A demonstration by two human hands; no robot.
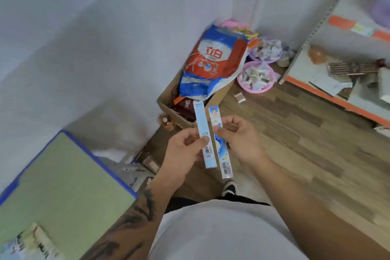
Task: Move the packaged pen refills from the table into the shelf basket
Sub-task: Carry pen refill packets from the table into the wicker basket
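From the head view, a wood-plank floor (295, 133) runs between pale walls, with a green surface (63, 186) edged in blue at the near left and a metal shelf (337, 99) with an orange edge at the far right. On the near-left corner of the surface lies a blurred stack of printed packets (31, 245), cut off by the frame; their print cannot be read.

Against the far wall a cardboard box (168, 110) holds a blue, red and white sack (213, 63) printed with two large white Chinese characters on red. Right of it sit two pink baskets (255, 78) full of small wrapped pieces, too blurred to identify.

At centre, both hands hold packaged pen refills above the floor, well apart from surface and shelf. The left hand (185, 150) pinches a pale blue refill pack (205, 135) between thumb and fingers; a QR code and a barcode show, the small text unreadable. The right hand (238, 135) grips a cartoon-printed refill pack (220, 143), blue with snowflake marks and a barcode near its lower end. The two packs lie side by side, just touching or nearly so.

A black-and-white shoe (230, 188) shows below them.
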